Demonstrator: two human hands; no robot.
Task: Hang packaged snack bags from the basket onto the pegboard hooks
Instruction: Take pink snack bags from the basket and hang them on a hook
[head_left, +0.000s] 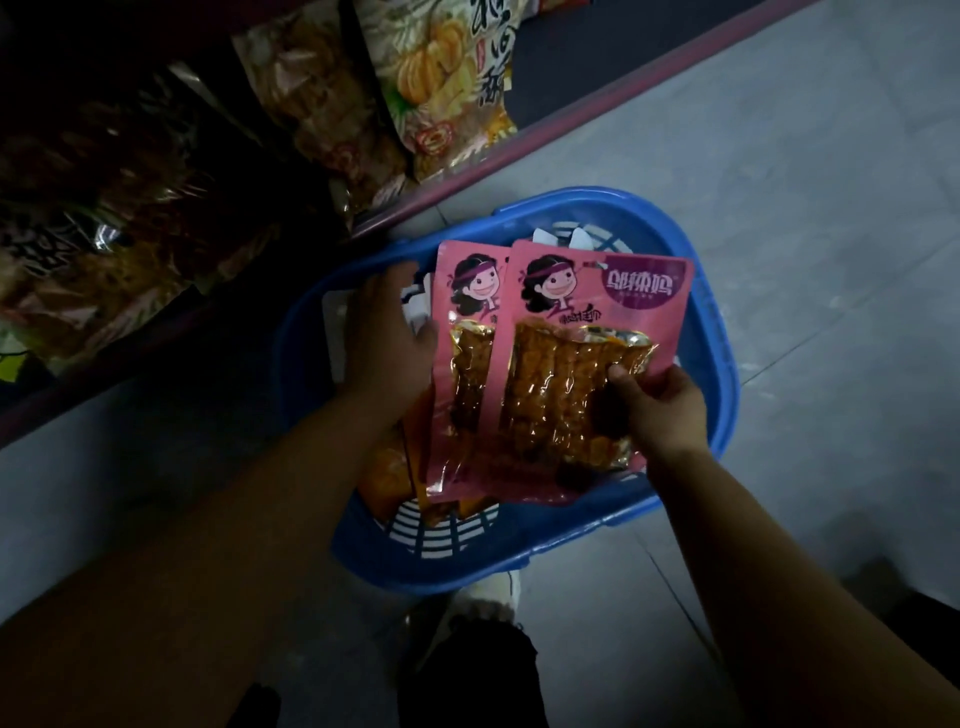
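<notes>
A blue plastic basket (701, 312) stands on the floor below me. Over it I hold two pink snack bags with a cartoon face and a clear window showing orange-brown strips. My right hand (662, 410) pinches the front pink bag (582, 374) at its right edge, thumb on the window. Overlapped behind it to the left is the second pink bag (460, 364), and my left hand (384, 338) rests against its left edge, fingers hidden behind it. Orange packets (395, 478) lie lower in the basket. No pegboard hooks show.
A low shelf with a purple front edge (467, 171) runs diagonally at the upper left, stocked with large snack bags (441, 88). Grey tiled floor (779, 156) spreads to the right. My white shoe (483, 608) sits just under the basket.
</notes>
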